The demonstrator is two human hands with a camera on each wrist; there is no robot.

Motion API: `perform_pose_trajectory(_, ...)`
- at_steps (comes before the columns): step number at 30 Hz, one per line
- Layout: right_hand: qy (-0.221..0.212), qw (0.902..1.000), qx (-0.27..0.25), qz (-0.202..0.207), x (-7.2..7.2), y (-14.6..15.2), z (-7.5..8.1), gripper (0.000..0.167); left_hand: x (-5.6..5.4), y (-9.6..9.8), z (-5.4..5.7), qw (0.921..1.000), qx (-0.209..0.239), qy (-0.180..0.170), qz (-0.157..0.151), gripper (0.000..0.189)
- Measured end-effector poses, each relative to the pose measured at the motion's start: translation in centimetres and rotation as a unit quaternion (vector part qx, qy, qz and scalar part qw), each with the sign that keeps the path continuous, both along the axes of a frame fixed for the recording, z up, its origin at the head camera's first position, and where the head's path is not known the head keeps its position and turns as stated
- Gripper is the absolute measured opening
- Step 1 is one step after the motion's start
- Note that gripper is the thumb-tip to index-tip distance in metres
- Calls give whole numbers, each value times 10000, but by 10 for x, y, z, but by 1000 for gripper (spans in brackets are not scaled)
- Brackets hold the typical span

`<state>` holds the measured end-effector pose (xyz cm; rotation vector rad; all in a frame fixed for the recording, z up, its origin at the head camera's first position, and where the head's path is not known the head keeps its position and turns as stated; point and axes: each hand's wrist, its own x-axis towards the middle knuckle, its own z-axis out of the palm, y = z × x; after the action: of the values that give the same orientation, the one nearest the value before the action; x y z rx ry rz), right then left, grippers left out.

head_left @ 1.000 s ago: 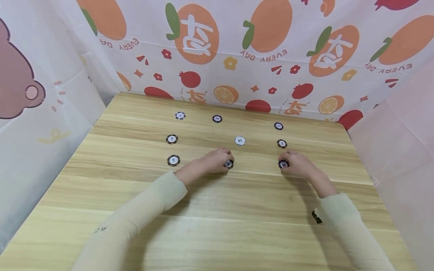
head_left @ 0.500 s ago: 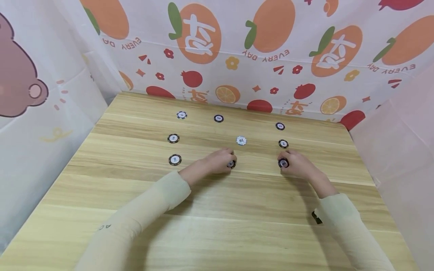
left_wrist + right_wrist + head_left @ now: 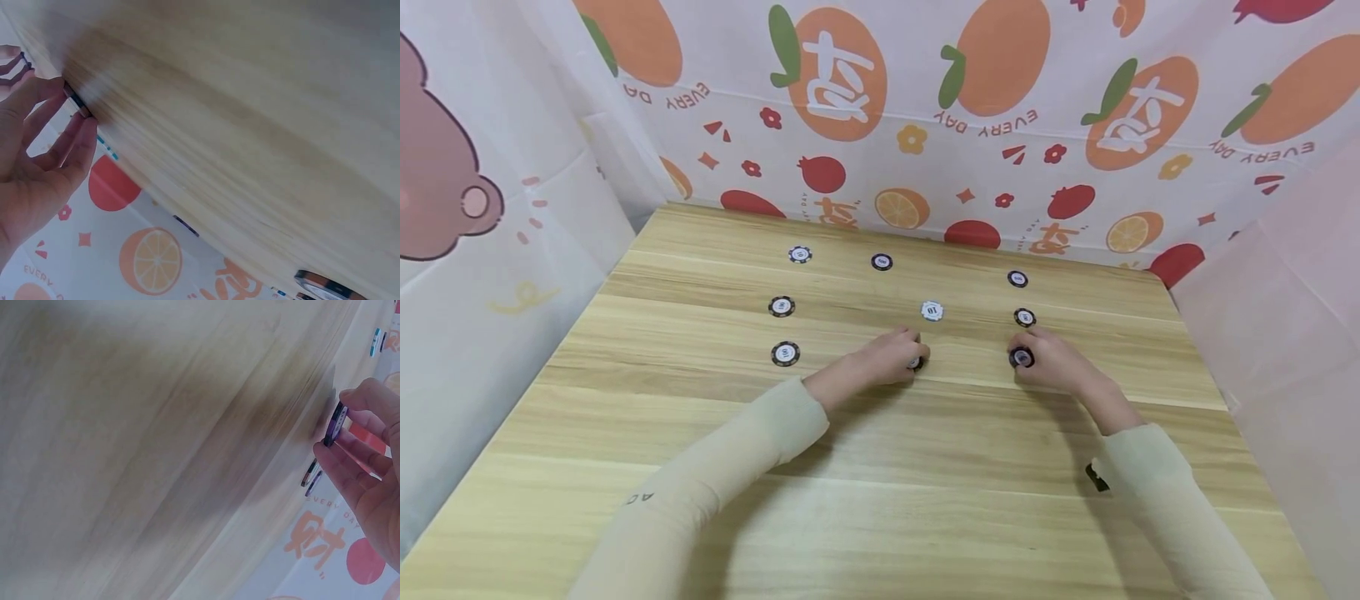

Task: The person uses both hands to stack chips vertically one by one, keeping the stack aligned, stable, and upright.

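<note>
My left hand (image 3: pixel 891 357) pinches a dark poker chip (image 3: pixel 78 100) by its edges near the middle of the wooden table; the fingers cover part of its face in the head view. On the right, my right hand (image 3: pixel 1051 360) grips a black poker chip (image 3: pixel 1022 357) with a pale centre between thumb and fingertips. In the right wrist view that chip (image 3: pixel 336 424) is tilted, with a gap between it and the table. A white chip (image 3: pixel 932 311) marked 10 lies just beyond my left hand. Another black chip (image 3: pixel 1025 317) lies just past my right fingers.
At the left lie two black chips, a nearer one (image 3: pixel 786 354) and a farther one (image 3: pixel 781 307). Along the back are a blue-and-white chip (image 3: pixel 800 254) and dark chips (image 3: pixel 882 262) (image 3: pixel 1017 279). A small dark object (image 3: pixel 1097 477) sits beside the right sleeve. A printed curtain (image 3: pixel 910 100) hangs behind the table.
My left hand has slid a little to the right with its chip. My right hand has raised its chip slightly and shifted a bit left. The chips lying on the table stay put.
</note>
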<state>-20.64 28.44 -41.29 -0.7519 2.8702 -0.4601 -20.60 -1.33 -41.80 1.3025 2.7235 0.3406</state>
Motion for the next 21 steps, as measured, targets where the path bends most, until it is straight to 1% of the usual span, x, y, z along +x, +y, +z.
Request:
perform_pose_trajectory(3,29,10000,35,57,0,-2,1,33,0,2,0,10000,-10,19,0,19)
perform_pose_trajectory(8,78,9998,92,161,-2,-4,1,30,0,6,2,10000,-58,35,39,16)
perform_pose_trajectory(16,-9,9994,161,303,-4,-12,3,27,1,9,2,9997,-63,220,35,11)
perform_pose_trajectory(21,37,9987,257,433,-6,-18,3,27,2,11,1,9995,-47,307,21,11)
